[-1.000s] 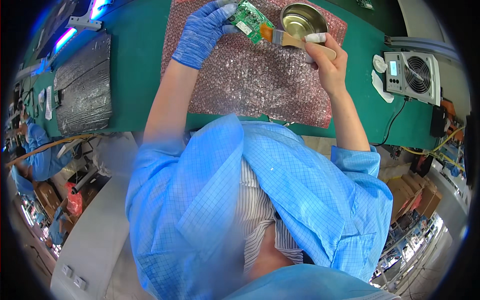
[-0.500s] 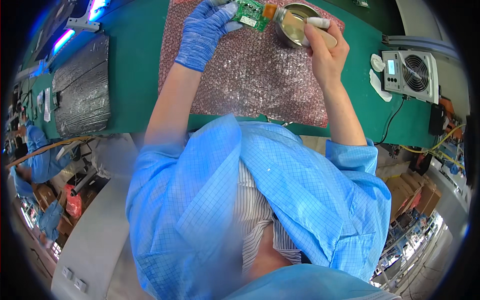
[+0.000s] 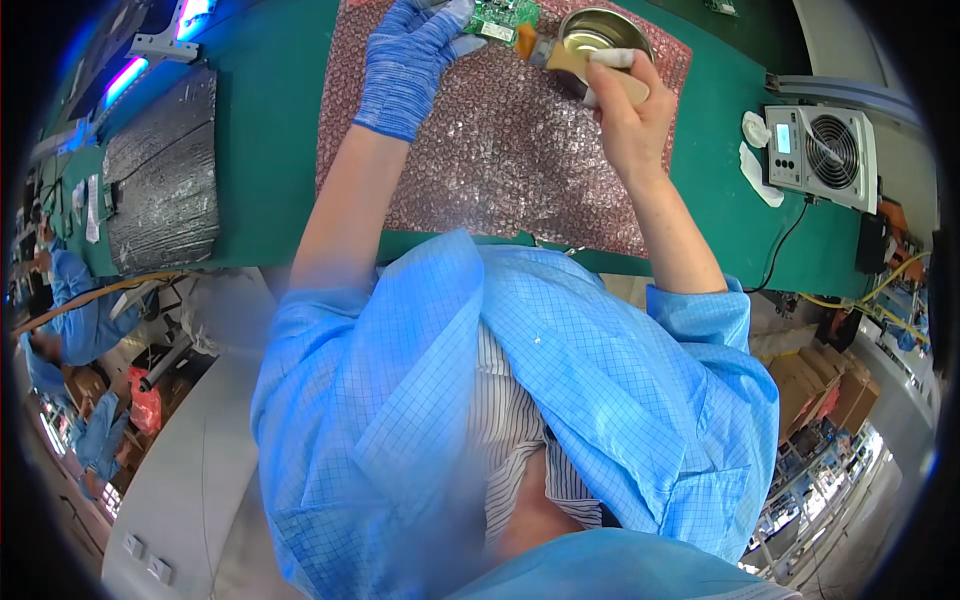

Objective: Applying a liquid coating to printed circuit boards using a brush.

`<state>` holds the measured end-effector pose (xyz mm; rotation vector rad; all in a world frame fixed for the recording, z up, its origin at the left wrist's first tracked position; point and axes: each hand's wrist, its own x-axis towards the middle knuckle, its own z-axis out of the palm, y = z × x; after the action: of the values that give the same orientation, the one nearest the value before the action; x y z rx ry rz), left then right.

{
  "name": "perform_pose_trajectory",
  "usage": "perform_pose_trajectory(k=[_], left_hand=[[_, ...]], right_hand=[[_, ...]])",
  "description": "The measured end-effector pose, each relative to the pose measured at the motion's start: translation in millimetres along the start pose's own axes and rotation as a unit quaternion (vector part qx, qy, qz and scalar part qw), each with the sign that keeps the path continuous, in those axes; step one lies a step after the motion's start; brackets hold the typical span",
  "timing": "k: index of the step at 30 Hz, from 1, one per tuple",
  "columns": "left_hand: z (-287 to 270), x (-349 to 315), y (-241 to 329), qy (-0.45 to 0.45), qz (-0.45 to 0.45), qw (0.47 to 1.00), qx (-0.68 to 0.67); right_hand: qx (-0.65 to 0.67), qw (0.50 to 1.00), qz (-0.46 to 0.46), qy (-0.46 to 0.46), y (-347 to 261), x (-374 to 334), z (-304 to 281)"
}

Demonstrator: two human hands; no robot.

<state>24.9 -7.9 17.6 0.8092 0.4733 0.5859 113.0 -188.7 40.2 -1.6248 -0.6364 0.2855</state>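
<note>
My left hand [image 3: 415,70], in a blue knitted glove, is closed on the edge of a green circuit board [image 3: 500,20] at the top of the view. In my right hand [image 3: 635,115], which wears white finger cots, is a flat brush [image 3: 565,58] with a pale wooden handle and a metal collar. The brush's orange-brown bristles point left and lie at the board's right lower edge; whether they touch it I cannot tell. Just behind the brush stands a round metal bowl [image 3: 648,40] with some clear yellowish liquid in it.
Pinkish bubble wrap [image 3: 510,180] covers the middle of the green table [image 3: 265,150]. To the right stands a white fan unit [image 3: 825,155] with crumpled white tissue [image 3: 760,175] beside it. A dark foil-like sheet [image 3: 163,175] lies on the left, near a lit bar [image 3: 125,85].
My right hand has drawn the brush left and slightly down, away from over the bowl. The bowl shows more fully now. The board has shifted slightly upward in view.
</note>
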Motion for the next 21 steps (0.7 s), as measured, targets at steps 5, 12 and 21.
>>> perform_pose_trajectory(k=[5,12,21], left_hand=[[-5,10,1,0.013,-0.005,1.0,-0.011],[-27,67,-2,0.01,0.035,0.999,0.011],[-119,182,45,0.219,0.074,0.955,0.188]], right_hand=[[0.012,0.997,0.063,-0.032,-8,1,-3],[0.055,0.995,-0.031,0.079,7,45,-33],[-0.116,0.975,-0.055,0.179,97,140,-122]])
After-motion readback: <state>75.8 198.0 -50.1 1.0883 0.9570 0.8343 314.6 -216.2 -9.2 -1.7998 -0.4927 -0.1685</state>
